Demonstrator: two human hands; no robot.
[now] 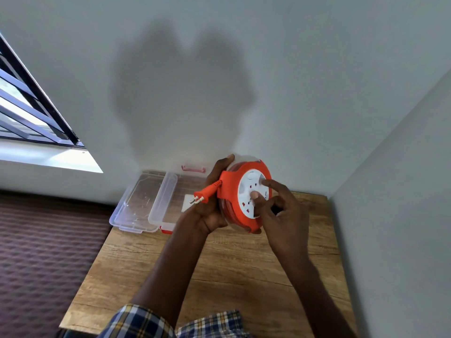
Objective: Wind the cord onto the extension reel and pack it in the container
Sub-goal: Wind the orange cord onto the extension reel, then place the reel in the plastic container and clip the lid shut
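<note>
Container [168,206] partly hidden behind the left hand [210,213] and reel [246,196]; wound cord mostly concealed inside; sleeves [146,320] cut off below.

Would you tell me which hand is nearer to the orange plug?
Left. The left hand grips the reel directly behind the plug; the right hand is on the reel's white face.

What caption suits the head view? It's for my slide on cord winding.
Left hand holds the orange reel above the wooden table; right hand fingers its white face; open container behind.
</note>
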